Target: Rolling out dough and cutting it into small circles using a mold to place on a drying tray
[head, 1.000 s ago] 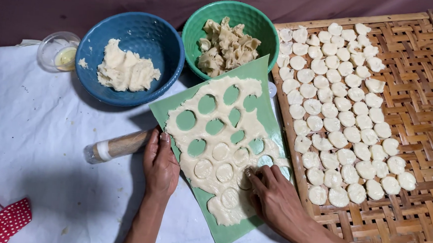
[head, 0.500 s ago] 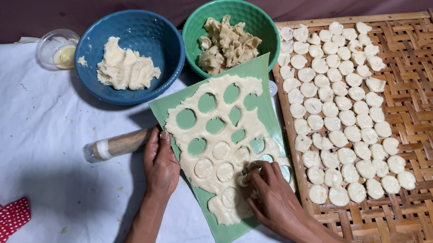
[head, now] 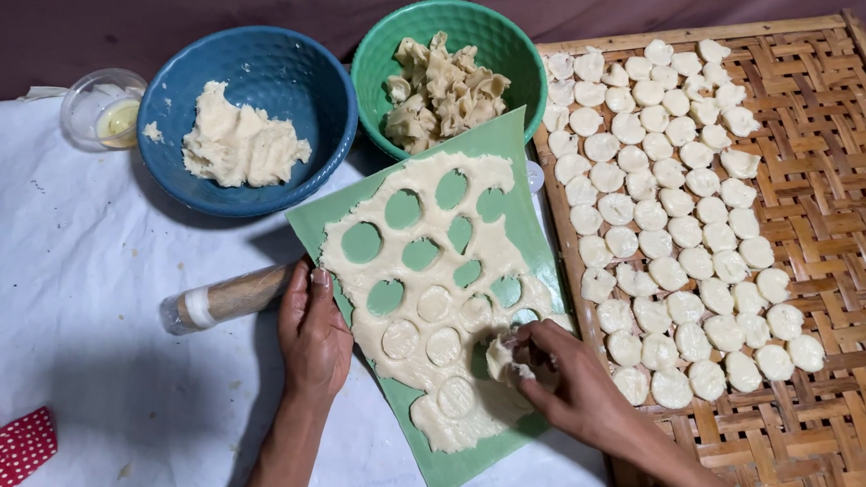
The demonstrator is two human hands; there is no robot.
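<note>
I count two bowls beyond the green mat (head: 514, 228), one rolling pin (head: 229, 296) left of it. My left hand (head: 315, 332) lies flat, fingers spread, on the mat's left edge; my right hand (head: 570, 382) pinches a dough round (head: 499, 358) near its right edge, beside the woven tray (head: 853, 249).

Blue bowl (head: 253, 72), green bowl (head: 486, 36), green mat (head: 512, 268), pale dough (head: 429, 303), woven tan tray (head: 836, 198)
</note>
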